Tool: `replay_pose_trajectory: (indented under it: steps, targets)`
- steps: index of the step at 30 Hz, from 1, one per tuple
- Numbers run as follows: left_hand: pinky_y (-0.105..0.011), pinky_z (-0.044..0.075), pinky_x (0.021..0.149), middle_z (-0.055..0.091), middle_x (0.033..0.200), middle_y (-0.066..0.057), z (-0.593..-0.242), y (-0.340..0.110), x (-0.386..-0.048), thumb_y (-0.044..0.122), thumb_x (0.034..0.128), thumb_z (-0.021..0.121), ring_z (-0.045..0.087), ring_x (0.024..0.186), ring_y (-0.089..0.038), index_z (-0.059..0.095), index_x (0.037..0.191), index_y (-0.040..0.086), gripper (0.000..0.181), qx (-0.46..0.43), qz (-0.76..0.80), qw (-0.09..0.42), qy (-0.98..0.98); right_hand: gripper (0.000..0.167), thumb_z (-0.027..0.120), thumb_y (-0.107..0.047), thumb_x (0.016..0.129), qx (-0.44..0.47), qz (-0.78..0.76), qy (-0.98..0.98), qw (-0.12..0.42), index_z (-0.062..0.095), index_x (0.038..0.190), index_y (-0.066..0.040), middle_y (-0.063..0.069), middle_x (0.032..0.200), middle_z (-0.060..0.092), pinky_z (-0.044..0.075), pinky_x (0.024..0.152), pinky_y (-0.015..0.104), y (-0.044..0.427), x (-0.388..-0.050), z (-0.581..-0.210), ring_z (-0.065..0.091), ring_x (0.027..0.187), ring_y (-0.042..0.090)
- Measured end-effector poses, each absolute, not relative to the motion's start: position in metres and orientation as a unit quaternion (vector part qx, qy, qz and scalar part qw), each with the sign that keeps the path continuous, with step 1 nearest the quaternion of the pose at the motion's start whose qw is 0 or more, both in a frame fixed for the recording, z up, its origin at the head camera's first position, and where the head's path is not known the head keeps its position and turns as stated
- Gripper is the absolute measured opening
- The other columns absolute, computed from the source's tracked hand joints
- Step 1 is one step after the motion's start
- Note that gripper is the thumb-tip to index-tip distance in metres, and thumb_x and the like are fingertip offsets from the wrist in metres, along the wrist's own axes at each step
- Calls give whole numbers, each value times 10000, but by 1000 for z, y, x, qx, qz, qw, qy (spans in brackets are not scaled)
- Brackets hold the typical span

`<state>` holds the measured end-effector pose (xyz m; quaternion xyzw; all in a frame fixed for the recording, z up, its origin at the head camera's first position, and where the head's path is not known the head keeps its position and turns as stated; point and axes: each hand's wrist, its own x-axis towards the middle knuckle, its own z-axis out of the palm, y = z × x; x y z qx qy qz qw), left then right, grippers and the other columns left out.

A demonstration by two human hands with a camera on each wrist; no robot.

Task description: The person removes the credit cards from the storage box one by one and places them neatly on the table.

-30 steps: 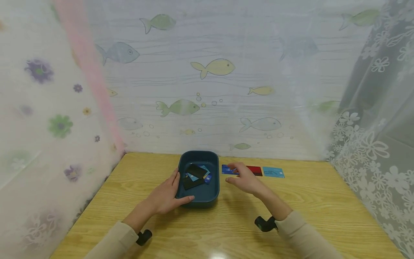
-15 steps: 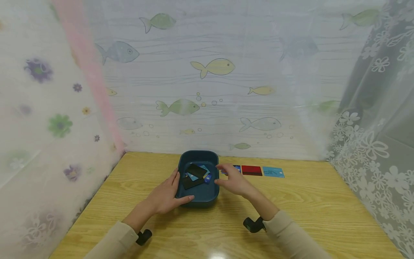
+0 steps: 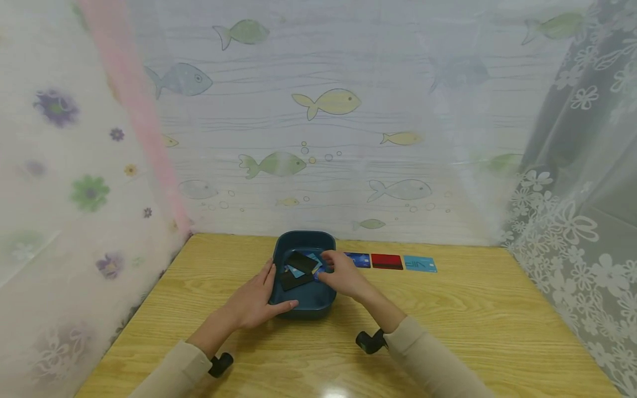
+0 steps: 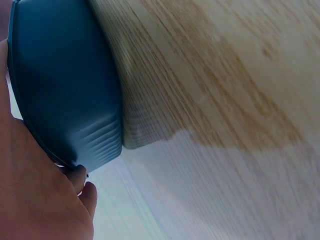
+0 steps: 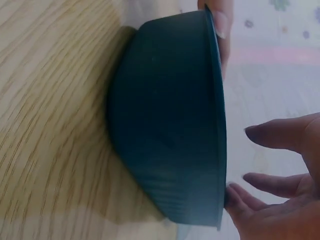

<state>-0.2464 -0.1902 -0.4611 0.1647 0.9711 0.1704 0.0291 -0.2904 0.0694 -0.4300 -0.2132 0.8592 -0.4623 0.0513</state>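
A dark teal plastic bin stands on the table with several plastic cards inside. Among them are a black card, another black card and a light blue one partly covered. My left hand holds the bin's near left corner, fingers along the left side and thumb over the near rim. My right hand reaches over the right rim, thumb and fingers apart in the right wrist view. Its fingertips are close to a blue card that it partly hides; whether they touch cannot be told.
Right of the bin, a blue card, a red card and a light blue card lie in a row on the wooden table. A curtain printed with fish hangs behind the far edge.
My right hand has moved left from above the blue and red cards on the table to over the bin. The left hand stays on the bin.
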Motion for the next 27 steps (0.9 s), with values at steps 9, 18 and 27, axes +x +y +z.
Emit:
replay_pose_trajectory:
  steps: [9,18,27]
  targets:
    - [-550,327,1177,30,1712,-164,-460,-190,-246,870,879,414,248,1527,-390,118,1621,-26,1201,168,169,28,971,543,702,-104,922,-222,-439,870,30,532,1404,80,276,1401,499,438,1060,570,46,-296,-431,507,1274,431]
    - [-561,335,1169,44,1709,-175,-462,-191,-247,856,894,409,265,1518,-405,146,1614,-41,1180,172,167,26,971,640,716,-194,946,-199,-425,880,71,460,1481,46,264,1501,417,398,1111,564,21,-299,-430,436,1385,415]
    - [-547,331,1176,35,1712,-157,-464,-192,-249,851,895,420,257,1525,-385,147,1617,-31,1172,172,169,25,970,656,713,-151,945,-181,-426,884,61,425,1488,77,291,1490,398,417,1085,554,8,-313,-442,457,1345,420]
